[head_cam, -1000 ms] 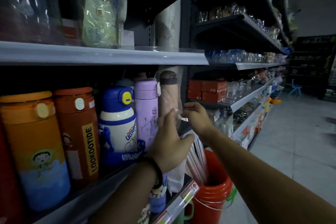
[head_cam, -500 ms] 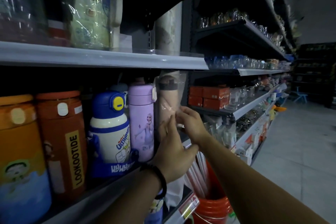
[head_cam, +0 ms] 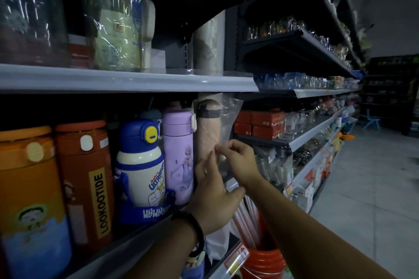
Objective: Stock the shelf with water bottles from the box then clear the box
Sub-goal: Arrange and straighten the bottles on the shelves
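The shelf (head_cam: 140, 231) I'm stocking holds a row of upright bottles. The beige water bottle (head_cam: 207, 133), wrapped in a clear bag (head_cam: 229, 115), stands at the row's right end. The box is out of view.

I judge the step to be seating this bottle and tidying its wrapper. My left hand (head_cam: 213, 195) lies against its lower body, fingers straight and slightly apart, steadying it. My right hand (head_cam: 238, 161) has its fingers (head_cam: 223, 145) pinched on a fold of the bag. I'd brace with the left palm and draw the plastic gently with the right, so the bottle doesn't tip.

For room, the upper shelf (head_cam: 127, 79) sits close over the cap, so lifting is out. The shelf's right end is just beside the bottle, with an orange bucket (head_cam: 263, 263) below that corner. The purple bottle (head_cam: 179, 142) crowds the left side. I'd push toward the shelf's rear, never rightward.
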Demonstrator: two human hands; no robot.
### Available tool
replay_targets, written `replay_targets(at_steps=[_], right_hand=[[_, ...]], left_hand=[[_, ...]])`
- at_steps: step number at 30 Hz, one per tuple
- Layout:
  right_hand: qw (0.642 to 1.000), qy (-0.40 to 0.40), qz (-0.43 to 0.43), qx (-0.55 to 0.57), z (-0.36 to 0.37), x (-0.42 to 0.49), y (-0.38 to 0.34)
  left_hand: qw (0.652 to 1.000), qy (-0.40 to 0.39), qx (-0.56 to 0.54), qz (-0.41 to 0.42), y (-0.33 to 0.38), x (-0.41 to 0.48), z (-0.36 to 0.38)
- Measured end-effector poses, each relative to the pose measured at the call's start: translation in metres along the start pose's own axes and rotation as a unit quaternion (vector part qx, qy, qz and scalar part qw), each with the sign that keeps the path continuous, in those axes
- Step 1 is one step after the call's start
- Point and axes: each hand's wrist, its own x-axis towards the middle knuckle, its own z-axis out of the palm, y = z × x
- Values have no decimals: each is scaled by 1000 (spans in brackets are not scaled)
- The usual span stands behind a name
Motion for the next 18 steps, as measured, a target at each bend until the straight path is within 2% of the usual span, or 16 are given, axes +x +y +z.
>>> replay_targets(at_steps=[9, 13, 18], right_hand=[[999, 51, 2, -9, 8, -1, 4], [999, 20, 27, 3, 10, -4, -2], [999, 7, -2, -37, 13, -5, 0]], left_hand=[[1000, -6, -12, 1, -1, -9, -5], [1000, -5, -2, -2, 0, -12, -6], [1000, -15, 9, -17, 2, -12, -6]])
